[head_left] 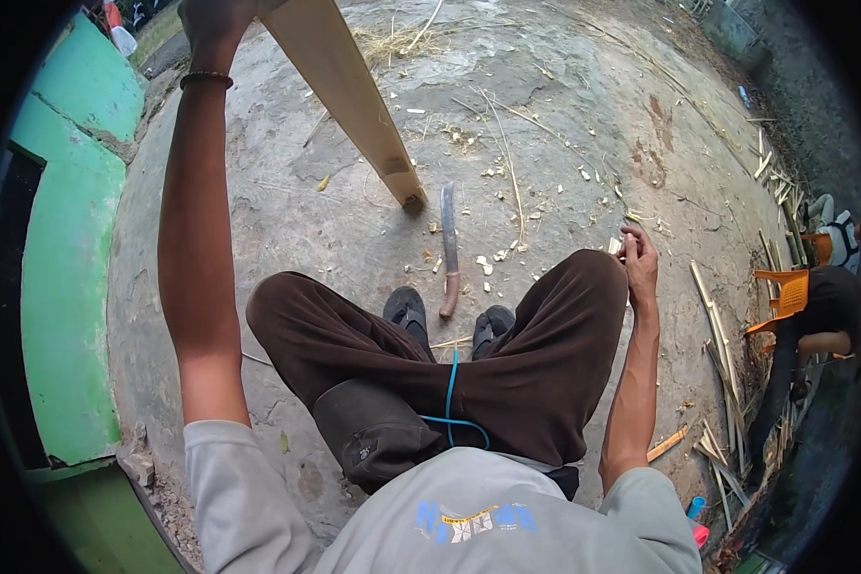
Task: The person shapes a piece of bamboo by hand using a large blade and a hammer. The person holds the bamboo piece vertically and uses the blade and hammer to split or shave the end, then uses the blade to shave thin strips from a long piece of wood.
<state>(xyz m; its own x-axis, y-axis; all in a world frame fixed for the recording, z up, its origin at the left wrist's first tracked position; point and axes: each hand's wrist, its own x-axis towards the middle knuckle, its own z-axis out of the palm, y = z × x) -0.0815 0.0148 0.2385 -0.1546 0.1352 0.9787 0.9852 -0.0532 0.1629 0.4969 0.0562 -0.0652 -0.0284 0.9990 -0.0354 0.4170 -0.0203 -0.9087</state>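
Observation:
My left hand (218,24), partly cut off at the top edge, is closed at the upper end of a wide, pale split bamboo piece (344,86). The piece slants down, its lower end on the ground between my hand and my feet. A machete (450,239) with a dark blade and brown handle lies on the ground in front of my shoes, handle toward me. Beside my right knee, my right hand (640,260) has its fingers curled together. A small pale chip shows at the fingertips; whether they grip it I cannot tell.
Pale chips (488,263) and thin strips (507,163) litter the concrete ground (297,220). Long bamboo strips (722,354) lie along the right. Another person (823,311) is by an orange chair (784,294) at far right. A green wall (67,258) stands left.

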